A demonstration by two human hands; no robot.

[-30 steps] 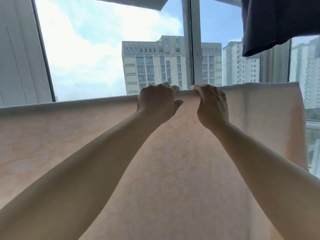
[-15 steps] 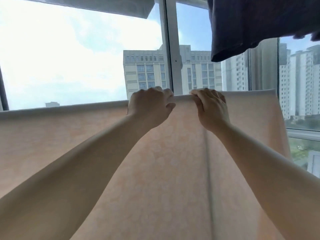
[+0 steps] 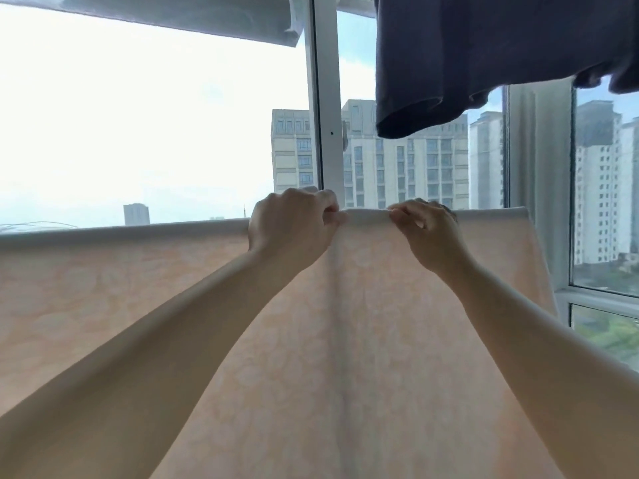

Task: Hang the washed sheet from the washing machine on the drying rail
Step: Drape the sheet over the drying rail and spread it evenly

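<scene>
- Sheet (image 3: 103,299) drapes over the rail in front of me, peach face hanging down, long axis running left-right along the fold.
- My left hand (image 3: 290,226) and right hand (image 3: 428,236) both pinch the top fold, probably to spread it flat.
- Beyond: dark garment (image 3: 484,53) overhead, window frame (image 3: 323,98).

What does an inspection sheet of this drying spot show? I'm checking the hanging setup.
Surface: rail itself hidden under the sheet's fold.
Job's things: peach patterned sheet draped over the rail, top fold level, a vertical crease at the middle.
Clutter: dark garment hanging above right.
Grippers: left hand and right hand both pinch the top fold, fingers curled.
Cables: nothing seen.
Surroundings: window frame, high-rise building outside.
</scene>
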